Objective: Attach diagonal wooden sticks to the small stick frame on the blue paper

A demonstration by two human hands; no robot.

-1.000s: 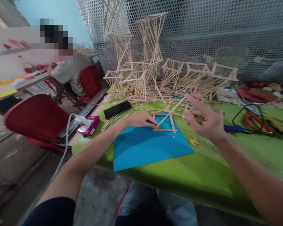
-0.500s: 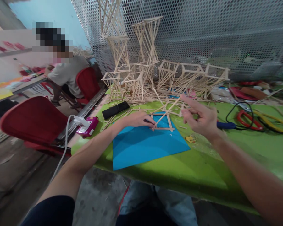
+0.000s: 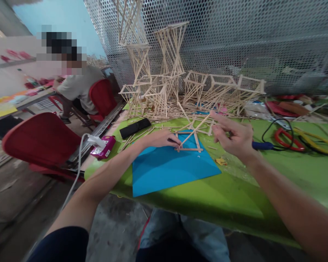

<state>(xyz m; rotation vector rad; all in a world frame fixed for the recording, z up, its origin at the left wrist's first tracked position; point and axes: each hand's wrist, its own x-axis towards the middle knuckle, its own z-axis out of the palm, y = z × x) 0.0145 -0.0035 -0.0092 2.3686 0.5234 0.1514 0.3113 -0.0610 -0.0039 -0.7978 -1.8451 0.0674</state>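
Square frame of flat wooden sticks, lying flat on a blue paper sheet that covers part of the green tabletop, probably so the work surface stays clean beneath the joints. The left hand rests palm down on the sheet with its fingertips pressed at the frame's near-left corner, fingers fairly close together and closed on nothing that can be seen; the pressure appears meant to keep the frame from sliding. A single long stick rises slantwise from that corner toward the right hand, which hovers above the table just right of the frame, fingers half curled and forefinger extended; the stick's upper end sits at the forefinger and thumb, but whether it is truly pinched cannot be told. Behind the frame: a heap of loose sticks, several finished lattice towers standing against a perforated metal screen, kept clear of the working patch. To the right, a blue-handled tool and red and yellow cables. To the left, a black case, a pink power strip with a white plug, red chairs, and another person seated at a farther table.
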